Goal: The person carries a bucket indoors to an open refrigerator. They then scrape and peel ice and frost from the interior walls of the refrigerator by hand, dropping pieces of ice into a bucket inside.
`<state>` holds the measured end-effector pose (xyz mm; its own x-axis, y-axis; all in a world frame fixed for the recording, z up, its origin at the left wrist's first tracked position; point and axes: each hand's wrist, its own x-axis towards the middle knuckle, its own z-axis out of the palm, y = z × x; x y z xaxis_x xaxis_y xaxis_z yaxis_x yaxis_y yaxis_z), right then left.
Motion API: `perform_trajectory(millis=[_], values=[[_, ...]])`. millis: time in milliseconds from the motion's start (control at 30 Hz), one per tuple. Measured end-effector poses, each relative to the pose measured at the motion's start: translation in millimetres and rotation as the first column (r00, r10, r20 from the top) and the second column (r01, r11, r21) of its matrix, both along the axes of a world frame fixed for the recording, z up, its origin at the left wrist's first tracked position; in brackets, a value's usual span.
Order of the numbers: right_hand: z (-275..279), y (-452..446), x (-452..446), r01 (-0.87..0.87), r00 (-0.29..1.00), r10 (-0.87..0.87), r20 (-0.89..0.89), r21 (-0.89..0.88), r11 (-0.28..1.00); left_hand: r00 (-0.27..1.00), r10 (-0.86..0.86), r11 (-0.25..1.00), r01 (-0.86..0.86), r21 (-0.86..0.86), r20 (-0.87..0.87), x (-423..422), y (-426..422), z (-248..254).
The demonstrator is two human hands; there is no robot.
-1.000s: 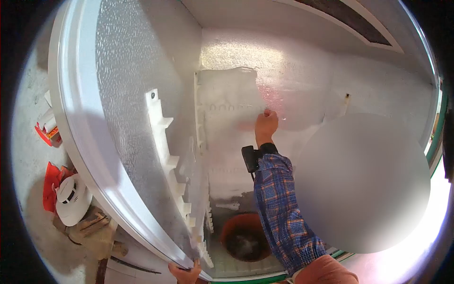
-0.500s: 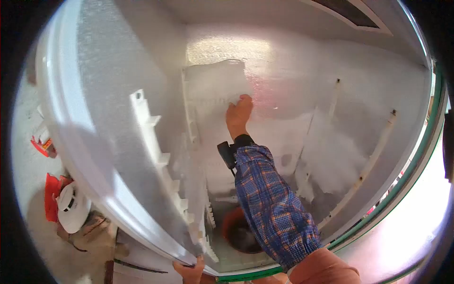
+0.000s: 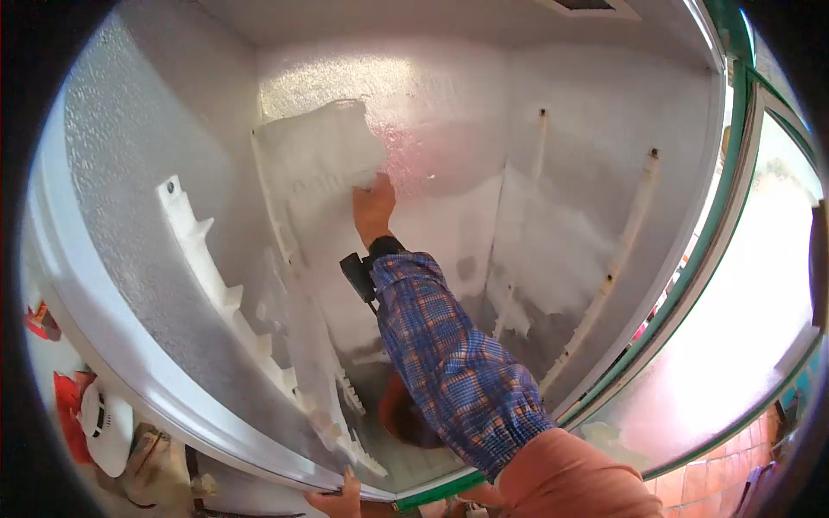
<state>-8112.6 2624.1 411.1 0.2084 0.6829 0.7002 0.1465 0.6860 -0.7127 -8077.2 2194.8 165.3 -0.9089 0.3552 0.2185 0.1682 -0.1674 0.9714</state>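
Clock positions taken from the right hand.

Pale patch point(image 3: 324, 142): matte, ragged-topped, on the back wall point(image 3: 449, 155) of an open cabinet; middle at 11 o'clock, right border uneven.

Right hand point(image 3: 374, 207): fingers curled, tips at the patch's right border. Grip: bent inward; whether anything is pinched there cannot be told, the fingertips being too small to read.

Wrist device point(image 3: 356, 276): black, boxy, strapped at the wrist, between 6 and 7 o'clock.

Plaid sleeve point(image 3: 458, 354): blue with orange checks, 5 o'clock, along the forearm; an orange-pink sleeve point(image 3: 570, 479) beyond its gathered end.

Bowl point(image 3: 401, 414): reddish-brown, on the cabinet floor, 6 o'clock, partly hidden by the plaid sleeve.

Left hand point(image 3: 339, 502): 6 o'clock, farther out than the bowl. Grip: clasped on the cabinet's white rim point(image 3: 155, 380), thumb uppermost.

Notched strip point(image 3: 194, 237): white, toothed, on the textured left wall point(image 3: 138, 173), 9 o'clock.

Upright strips, two, on the right wall point(image 3: 596, 155): one at 2 o'clock point(image 3: 539, 142), one at 3 point(image 3: 625, 233); dark spots at their tops.

Door point(image 3: 725, 328): green-framed, bright pane, 4 o'clock, standing beside the opening.

Helmet point(image 3: 108, 427): white, outside the cabinet, 8 o'clock, just beside a red item point(image 3: 71, 414).

Tiled floor point(image 3: 721, 475): orange-pink, 4 o'clock, beyond the door.
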Motion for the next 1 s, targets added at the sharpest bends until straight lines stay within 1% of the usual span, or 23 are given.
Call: perform_trajectory(millis=[33, 100, 167, 200, 233, 267, 300, 367, 400, 433, 467, 533, 600, 633, 667, 700, 733, 767, 800, 833, 867, 900, 1000], values=[[-7, -9, 8, 0.006, 1.0, -0.005, 0.01, -0.011, 1.0, 1.0, 0.004, 0.999, -0.004, 0.049, 0.012, 11, 3, 22], [-32, -44, 33, -0.397, 0.893, 0.337, -0.3, -0.169, 0.902, 0.999, 0.01, 0.997, -0.014, 0.081, 0.038, 20, 3, 19], [-123, -22, 47, -0.228, 0.972, 0.224, -0.063, -0.066, 0.971, 0.997, 0.067, 0.996, -0.065, 0.054, -0.032, 9, 3, -10], [-155, -42, 70, -0.121, 0.981, 0.13, 0.143, -0.071, 0.99, 0.998, 0.065, 0.997, -0.064, 0.043, -0.021, 8, 0, -11], [-185, -65, 95, -0.099, 0.95, 0.16, 0.267, -0.226, 0.969, 0.992, 0.091, 0.995, -0.093, -0.021, -0.092, 8, -1, -9], [-247, -67, 104, 0.049, 0.924, 0.006, 0.383, -0.134, 0.99, 0.98, 0.112, 0.988, -0.127, -0.083, -0.165, 11, -1, -4], [-283, -80, 129, -0.157, 0.912, 0.247, 0.328, -0.278, 0.948, 0.993, 0.106, 0.994, -0.107, -0.009, -0.057, 20, 0, 13], [-339, -96, 162, -0.12, 0.776, 0.489, 0.399, -0.668, 0.735, 0.994, 0.109, 0.992, -0.11, -0.064, -0.024, 6, -15, -15], [-361, -112, 176, -0.179, 0.816, 0.487, 0.313, -0.664, 0.726, 0.994, 0.114, 0.987, -0.112, -0.114, 0.005, 4, -18, -26], [-378, -124, 190, -0.24, 0.845, 0.486, 0.225, -0.651, 0.72, 0.88, 0.393, 0.91, -0.414, -0.025, -0.265, 23, 3, -3], [-397, -129, 201, -0.265, 0.84, 0.495, 0.222, -0.628, 0.731, 0.621, 0.623, 0.752, -0.644, 0.145, -0.476, 41, 23, 23], [-395, -134, 224, -0.277, 0.844, 0.491, 0.217, -0.608, 0.744, 0.744, 0.218, 0.929, -0.357, -0.099, -0.631, 27, -88, -62], [-354, -166, 268, -0.395, 0.827, 0.544, -0.14, -0.834, 0.385, 0.773, -0.167, 0.957, -0.022, -0.288, -0.612, 75, -84, -50], [-349, -172, 289, -0.375, 0.832, 0.54, -0.128, -0.846, 0.379, 0.686, -0.483, 0.873, 0.332, -0.356, -0.544, 85, -65, -45], [-352, -180, 314, -0.447, 0.826, 0.503, -0.253, -0.838, 0.314, 0.499, -0.734, 0.673, 0.625, -0.395, -0.461, 100, -29, -16], [-353, -189, 337, -0.52, 0.807, 0.458, -0.372, -0.815, 0.254, 0.404, -0.585, 0.807, 0.205, -0.553, -0.703, 162, 16, 65], [-344, -197, 355, -0.508, 0.81, 0.46, -0.363, -0.826, 0.243, 0.407, -0.615, 0.737, 0.601, -0.309, -0.675, 153, 74, 73], [-331, -204, 370, -0.435, 0.845, 0.462, -0.268, -0.848, 0.304, 0.574, -0.716, 0.673, 0.718, -0.176, -0.398, 168, 116, 102], [-322, -204, 383, -0.359, 0.873, 0.458, -0.167, -0.856, 0.371, 0.501, -0.683, 0.641, 0.76, -0.107, -0.531, 174, 164, 112], [-328, -202, 397, -0.344, 0.875, 0.461, -0.149, -0.861, 0.375, 0.476, -0.691, 0.595, 0.802, -0.053, -0.544, 185, 199, 135], [-336, -203, 413, -0.331, 0.864, 0.499, -0.072, -0.827, 0.455, 0.379, -0.708, 0.538, 0.836, -0.107, -0.597, 190, 230, 155], [-340, -199, 427, -0.326, 0.847, 0.532, 0.006, -0.784, 0.528, 0.362, -0.596, 0.565, 0.824, -0.053, -0.717, 197, 265, 172], [-280, -218, 449, -0.347, 0.858, 0.506, -0.089, -0.827, 0.442, 0.349, -0.359, 0.587, 0.806, 0.082, -0.866, 219, 338, 222]])
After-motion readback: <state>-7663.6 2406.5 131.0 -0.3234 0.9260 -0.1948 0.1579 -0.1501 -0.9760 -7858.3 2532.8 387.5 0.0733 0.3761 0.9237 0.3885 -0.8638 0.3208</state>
